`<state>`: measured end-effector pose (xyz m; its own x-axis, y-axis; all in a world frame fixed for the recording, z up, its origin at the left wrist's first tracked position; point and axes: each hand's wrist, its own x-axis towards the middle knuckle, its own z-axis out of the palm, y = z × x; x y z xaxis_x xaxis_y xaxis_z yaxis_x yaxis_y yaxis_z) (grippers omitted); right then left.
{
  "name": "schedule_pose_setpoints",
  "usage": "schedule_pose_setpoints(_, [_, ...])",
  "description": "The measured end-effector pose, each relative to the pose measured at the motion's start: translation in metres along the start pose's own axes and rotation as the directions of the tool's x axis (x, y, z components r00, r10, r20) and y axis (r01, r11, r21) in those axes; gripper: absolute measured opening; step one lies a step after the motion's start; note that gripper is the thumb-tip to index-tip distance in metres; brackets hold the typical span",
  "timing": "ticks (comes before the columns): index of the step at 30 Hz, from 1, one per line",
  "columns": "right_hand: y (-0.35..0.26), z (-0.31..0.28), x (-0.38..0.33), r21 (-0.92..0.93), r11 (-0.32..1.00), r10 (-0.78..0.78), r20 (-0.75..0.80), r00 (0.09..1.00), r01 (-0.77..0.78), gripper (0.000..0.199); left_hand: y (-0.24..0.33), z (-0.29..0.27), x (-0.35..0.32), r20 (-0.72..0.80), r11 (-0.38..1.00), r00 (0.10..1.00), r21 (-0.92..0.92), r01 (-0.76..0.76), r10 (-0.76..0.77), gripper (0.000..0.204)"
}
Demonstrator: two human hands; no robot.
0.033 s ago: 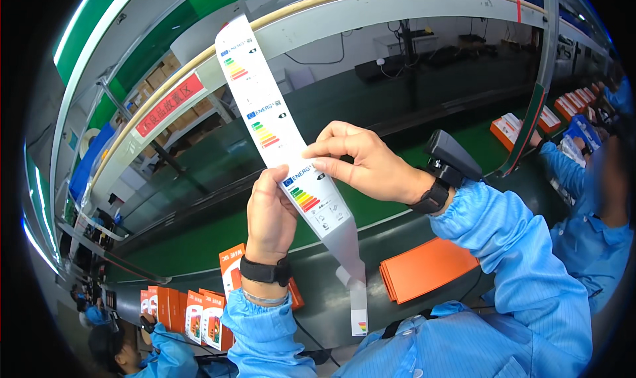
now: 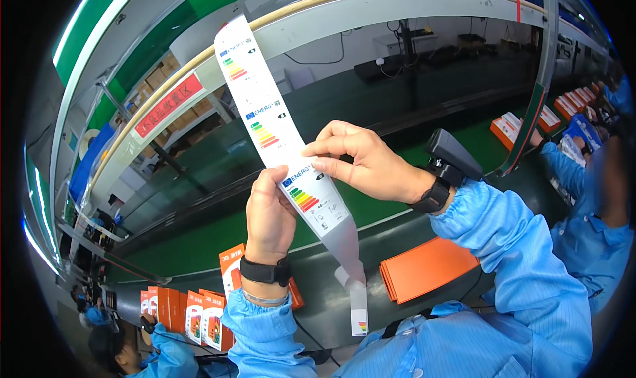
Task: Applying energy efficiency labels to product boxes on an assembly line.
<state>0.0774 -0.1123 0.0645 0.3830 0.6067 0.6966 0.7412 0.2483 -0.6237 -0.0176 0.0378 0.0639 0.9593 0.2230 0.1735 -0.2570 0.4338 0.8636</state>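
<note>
A long strip of energy labels (image 2: 268,123) with coloured bars hangs from the rail overhead and runs down to my hands. My left hand (image 2: 270,212) is closed, pinching the strip's left edge between thumb and finger. From the right, my right hand (image 2: 361,163) pinches the opposite edge, near the top of the lowest full label (image 2: 308,196). Whether a label is peeling there is hidden by the fingertips. Below my hands the strip continues as grey backing (image 2: 344,242), twisting down to a loose end with a small coloured label on it.
Flat orange boxes (image 2: 427,270) lie stacked on the dark bench at the right. Orange and white boxes (image 2: 209,318) stand at the left, near a co-worker in blue (image 2: 169,351). Another co-worker (image 2: 593,232) is at the right. A metal rail (image 2: 397,0) crosses above the green belt (image 2: 199,239).
</note>
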Motion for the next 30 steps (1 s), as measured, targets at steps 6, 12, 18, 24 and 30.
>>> schedule_pose_setpoints(6, [0.003, -0.005, 0.001, 0.024, 0.999, 0.025, 0.053, 0.998, -0.026, 0.02, -0.006, -0.005, 0.006, -0.019, 0.999, 1.0, -0.04, -0.012, 0.011, 0.037])
schedule_pose_setpoints(12, [-0.002, -0.005, 0.001, 0.031, 0.999, 0.019, 0.055, 0.998, -0.02, 0.019, -0.003, 0.001, 0.0, -0.011, 0.997, 0.997, -0.024, -0.071, 0.071, 0.027])
schedule_pose_setpoints(18, [-0.004, -0.007, 0.003, -0.039, 0.999, -0.007, 0.046, 0.999, 0.009, 0.015, -0.005, -0.003, 0.001, 0.005, 0.995, 0.995, 0.024, -0.096, 0.096, 0.025])
schedule_pose_setpoints(24, [0.002, 0.007, -0.009, -0.682, 0.559, -0.64, 0.006, 0.768, 0.471, 0.019, -0.012, -0.013, 0.012, -0.069, 0.996, 0.995, 0.053, -0.072, 0.075, 0.036])
schedule_pose_setpoints(30, [0.0, 0.037, -0.077, -0.533, 0.466, -0.782, 0.125, 0.61, 0.706, 0.025, -0.012, -0.043, 0.029, 0.016, 0.997, 1.0, 0.083, 0.001, -0.002, 0.043])
